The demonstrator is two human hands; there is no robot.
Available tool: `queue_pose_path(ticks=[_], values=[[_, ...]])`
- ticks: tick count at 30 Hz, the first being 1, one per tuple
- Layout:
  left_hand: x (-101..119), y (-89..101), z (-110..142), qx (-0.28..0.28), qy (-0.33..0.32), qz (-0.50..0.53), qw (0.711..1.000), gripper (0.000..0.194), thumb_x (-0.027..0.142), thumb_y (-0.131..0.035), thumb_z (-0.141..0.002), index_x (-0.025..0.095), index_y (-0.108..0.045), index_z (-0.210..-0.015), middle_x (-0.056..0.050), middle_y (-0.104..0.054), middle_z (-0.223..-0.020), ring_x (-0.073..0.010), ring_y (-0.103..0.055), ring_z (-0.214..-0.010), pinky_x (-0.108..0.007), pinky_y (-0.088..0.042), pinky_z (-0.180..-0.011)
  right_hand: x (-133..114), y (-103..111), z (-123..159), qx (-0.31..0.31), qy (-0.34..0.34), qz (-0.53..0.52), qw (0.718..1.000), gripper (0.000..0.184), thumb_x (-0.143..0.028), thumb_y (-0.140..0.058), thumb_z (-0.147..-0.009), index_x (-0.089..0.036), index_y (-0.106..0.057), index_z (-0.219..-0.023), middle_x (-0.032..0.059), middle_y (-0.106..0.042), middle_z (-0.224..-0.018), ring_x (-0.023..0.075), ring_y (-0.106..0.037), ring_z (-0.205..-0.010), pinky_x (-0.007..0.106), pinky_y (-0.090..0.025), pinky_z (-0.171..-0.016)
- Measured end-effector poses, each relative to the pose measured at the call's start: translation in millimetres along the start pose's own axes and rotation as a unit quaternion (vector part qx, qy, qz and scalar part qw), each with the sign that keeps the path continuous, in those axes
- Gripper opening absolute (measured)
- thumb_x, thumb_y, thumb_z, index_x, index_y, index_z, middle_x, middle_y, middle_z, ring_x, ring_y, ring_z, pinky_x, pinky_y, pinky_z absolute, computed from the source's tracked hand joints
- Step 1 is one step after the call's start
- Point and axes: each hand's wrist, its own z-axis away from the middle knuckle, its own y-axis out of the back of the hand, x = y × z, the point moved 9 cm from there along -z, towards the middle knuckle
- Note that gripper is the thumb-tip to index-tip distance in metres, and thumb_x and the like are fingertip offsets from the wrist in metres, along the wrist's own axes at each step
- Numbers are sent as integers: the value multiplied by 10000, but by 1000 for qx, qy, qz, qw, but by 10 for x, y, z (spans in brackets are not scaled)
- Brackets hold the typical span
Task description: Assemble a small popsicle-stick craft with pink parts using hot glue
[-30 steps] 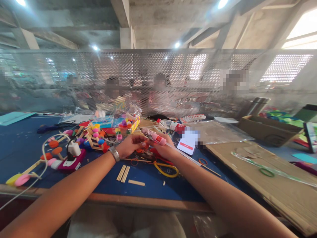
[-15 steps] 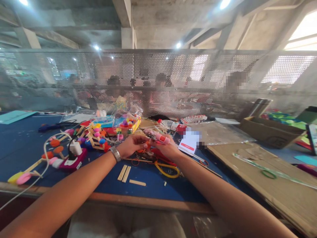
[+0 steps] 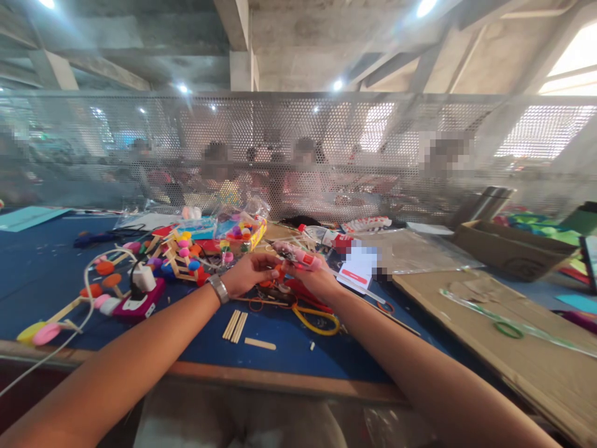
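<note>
Both my hands meet over the blue table (image 3: pixel 56 274) at its middle. My right hand (image 3: pixel 313 281) is closed round a pink glue gun (image 3: pixel 298 256) that points left. My left hand (image 3: pixel 249 272), with a metal watch at the wrist, has its fingers pinched at the gun's tip on a small piece I cannot make out. Under the hands lie scissors with yellow handles (image 3: pixel 317 316) and some red bits. Loose wooden sticks (image 3: pixel 236 326) lie on the table just in front of my left wrist.
A stick-and-pompom model (image 3: pixel 180 255) and a bag of pompoms (image 3: pixel 240 231) sit at the left. A pink power strip (image 3: pixel 135 303) with a white plug lies nearer. Cardboard sheet (image 3: pixel 513 336) and a box (image 3: pixel 510 249) are at the right. Behind a perforated metal screen (image 3: pixel 326 149), several people sit.
My hands have drawn slightly closer together, the left fingers now pinching at the glue gun's tip. The view shifted a little; nothing else moved.
</note>
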Motion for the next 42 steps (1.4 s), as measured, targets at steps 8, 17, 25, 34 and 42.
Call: queue_pose_path(ticks=[8,17,25,34,42], values=[[21,68,37,17,-2,-14,1000,504,388,-868,-557,131,-657,-936,-53,-712,-861,-141,-658,-765,-246,-502,-686,71,186,-31,60,-29,62,996,315,-494,-676,-648,-193,-583,-636,-18,-536,-526,122,-447,-484,272,-364,-481],[42,122,29,38,-15,5,999,437,316,-847,-610,144,-637,-952,-42,-688,-950,-143,-658,-807,-295,-517,-780,82,352,-73,123,-8,84,989,250,-432,-655,-637,-199,-568,-658,-3,-574,-593,144,-480,-552,283,-388,-534],[26,119,45,31,-2,17,999,420,306,-839,-627,158,-657,-975,-29,-681,-930,-136,-676,-764,-288,-511,-771,116,442,-96,148,-16,128,981,168,-354,-602,-613,-193,-590,-658,20,-606,-658,181,-521,-651,313,-410,-622],[21,118,35,35,-10,26,999,398,329,-828,-639,131,-658,-940,-13,-667,-816,-118,-645,-693,-274,-507,-712,17,373,-124,114,66,181,975,177,-316,-606,-620,-184,-599,-737,11,-568,-730,181,-511,-681,316,-422,-654],[7,124,30,42,-9,9,999,444,351,-842,-616,131,-645,-948,-10,-653,-827,-107,-621,-698,-284,-502,-724,-56,331,-119,95,92,128,983,325,-432,-733,-586,-196,-548,-710,19,-525,-796,183,-539,-713,330,-469,-673]])
